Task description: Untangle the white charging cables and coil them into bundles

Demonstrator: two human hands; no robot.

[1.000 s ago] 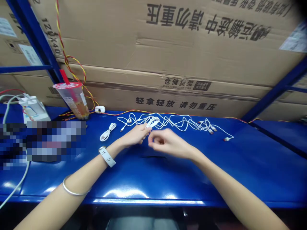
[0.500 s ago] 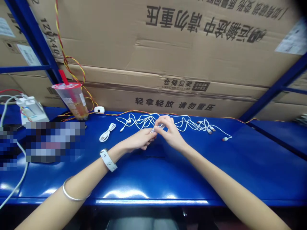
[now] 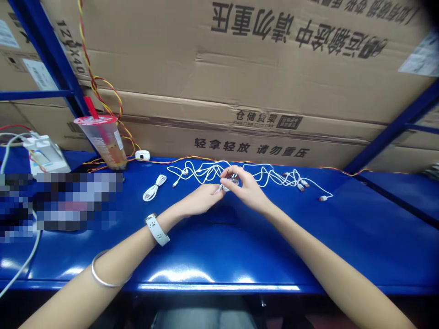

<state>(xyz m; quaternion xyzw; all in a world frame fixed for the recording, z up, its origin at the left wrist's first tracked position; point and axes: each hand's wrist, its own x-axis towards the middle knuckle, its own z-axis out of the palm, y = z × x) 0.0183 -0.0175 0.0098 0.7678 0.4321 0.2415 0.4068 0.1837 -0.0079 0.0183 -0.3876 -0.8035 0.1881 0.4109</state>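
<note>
A folded white charging cable [image 3: 233, 183] is held between my two hands, above the middle of the blue shelf. My left hand [image 3: 204, 198] is closed on one end of the bundle, its lower fingers hidden. Thumb and fingers of my right hand [image 3: 247, 188] curl around the other side, with a thin dark tie at the fingertips. Loose white USB cables [image 3: 281, 179] lie tangled just behind both hands. One coiled, tied white cable [image 3: 154, 188] rests apart to the left.
Large cardboard boxes [image 3: 164, 68] stand along the back of the blue shelf [image 3: 274, 256]. At the left are a lidded drink cup [image 3: 107, 144] with a red straw, a white earbud case [image 3: 142, 156], a white charger block [image 3: 44, 155] and twisted red-yellow wires [image 3: 120, 105].
My right fingers have shifted around the bundle, and more of its looped cable shows between my hands. The left hand has turned slightly. The view has moved a little.
</note>
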